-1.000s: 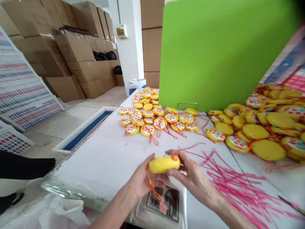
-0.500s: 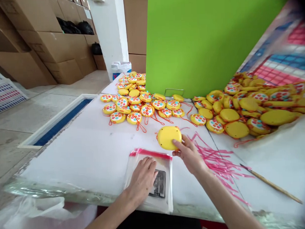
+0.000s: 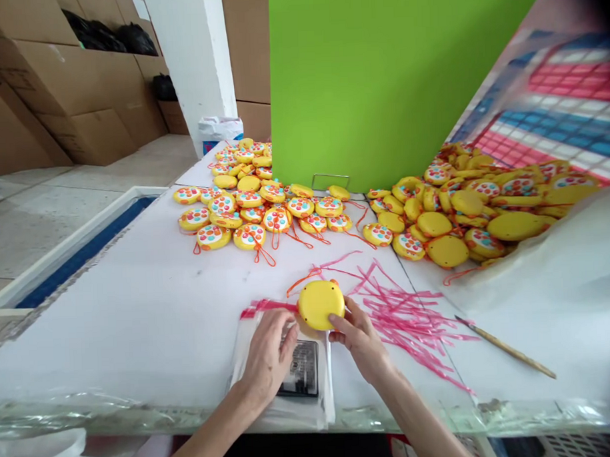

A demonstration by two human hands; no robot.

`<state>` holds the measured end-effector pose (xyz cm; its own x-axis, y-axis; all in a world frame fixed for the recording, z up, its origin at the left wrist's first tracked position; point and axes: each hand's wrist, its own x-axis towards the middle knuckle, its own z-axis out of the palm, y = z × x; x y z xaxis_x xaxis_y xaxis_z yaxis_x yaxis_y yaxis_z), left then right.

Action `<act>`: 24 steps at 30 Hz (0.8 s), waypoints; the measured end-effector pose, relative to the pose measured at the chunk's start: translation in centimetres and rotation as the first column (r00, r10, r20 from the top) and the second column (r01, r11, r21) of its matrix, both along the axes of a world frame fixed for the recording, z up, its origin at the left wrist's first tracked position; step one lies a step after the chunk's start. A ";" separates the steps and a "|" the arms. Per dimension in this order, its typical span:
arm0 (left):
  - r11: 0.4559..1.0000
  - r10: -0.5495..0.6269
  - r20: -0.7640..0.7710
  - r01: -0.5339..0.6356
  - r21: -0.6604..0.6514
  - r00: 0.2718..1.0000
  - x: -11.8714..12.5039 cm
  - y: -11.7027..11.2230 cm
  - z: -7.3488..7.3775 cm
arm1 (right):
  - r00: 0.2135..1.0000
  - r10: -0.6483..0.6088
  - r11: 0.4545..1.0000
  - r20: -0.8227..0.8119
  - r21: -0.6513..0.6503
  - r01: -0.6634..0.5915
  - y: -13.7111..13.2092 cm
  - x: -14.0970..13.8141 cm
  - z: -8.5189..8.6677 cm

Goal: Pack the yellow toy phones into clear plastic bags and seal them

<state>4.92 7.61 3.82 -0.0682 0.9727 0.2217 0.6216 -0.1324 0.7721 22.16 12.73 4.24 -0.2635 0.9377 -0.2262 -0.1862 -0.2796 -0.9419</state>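
My right hand [image 3: 357,338] grips a round yellow toy [image 3: 320,304] by its lower edge, plain back facing up, its orange cord trailing off to the upper left. The toy sits at the mouth of a clear plastic bag [image 3: 284,369] with a red seal strip and a dark printed label. My left hand [image 3: 267,354] rests on the bag with its fingers at the opening, next to the toy. Both hands are at the near edge of the white table [image 3: 138,314].
A row of yellow toys with coloured buttons [image 3: 254,213] lies further back, and a big heap of them [image 3: 479,206] at the right. Pink strips [image 3: 402,312] are strewn beside my right hand. A thin stick [image 3: 504,348] lies at the right. A green board [image 3: 380,79] stands behind.
My right hand brought the yellow toy down and nearer, to the bag's mouth. My left hand went from holding the toy to lying flat on the bag, then curled at its opening.
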 end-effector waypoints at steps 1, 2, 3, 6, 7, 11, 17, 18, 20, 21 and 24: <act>0.998 0.061 0.082 -0.059 -0.024 0.995 0.1 0.2 0.5 | 1.000 0.002 1.000 -0.018 -0.001 -0.002 -0.3 0.0 0.0; 0.993 0.115 0.148 -0.108 -0.054 0.982 0.3 0.4 1.0 | 0.999 0.005 1.000 -0.034 0.002 -0.005 -0.6 -0.1 0.1; 0.987 0.153 0.197 -0.138 -0.084 0.969 0.5 0.7 1.5 | 0.999 0.010 1.000 -0.042 0.010 -0.010 -1.0 -0.3 0.2; 0.980 0.151 0.256 -0.112 -0.162 0.955 1.4 1.7 2.6 | 1.000 0.028 0.998 -0.011 0.054 -0.028 -1.9 -0.6 0.6; 0.979 0.131 0.267 -0.082 -0.187 0.955 1.6 2.1 2.7 | 0.999 0.035 0.997 0.006 0.071 -0.036 -2.1 -0.7 0.7; 0.980 0.117 0.307 -0.059 -0.192 0.945 1.3 2.8 2.6 | 0.998 0.055 0.996 -0.009 0.074 -0.054 -2.5 -0.5 0.5; 0.953 0.247 0.614 -0.075 -0.292 0.750 0.6 2.3 3.3 | 0.998 0.058 0.992 -0.008 0.111 -0.057 -3.0 -0.9 1.0; 0.935 0.242 0.697 0.030 -0.353 0.675 0.8 2.2 3.4 | 0.995 0.091 0.983 0.046 0.154 -0.097 -2.9 -0.4 1.2; 0.892 0.263 0.815 0.191 -0.409 0.517 1.0 2.3 3.3 | 0.952 0.051 0.951 0.301 0.278 -0.138 -2.3 2.1 1.3; 0.884 0.282 0.846 0.221 -0.412 0.451 1.0 2.4 3.1 | 0.882 -0.048 0.929 0.469 0.346 -0.133 -1.8 4.3 1.2; 0.880 0.341 0.890 0.229 -0.416 0.303 0.6 3.3 2.4 | 0.440 -0.467 0.849 0.767 0.528 -0.019 -0.6 13.7 0.9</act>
<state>5.53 10.89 6.26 -0.0028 0.9059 -0.4235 -0.5559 0.3506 0.7537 35.84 12.15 5.17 0.0694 0.9751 0.2107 0.7693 0.0822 -0.6336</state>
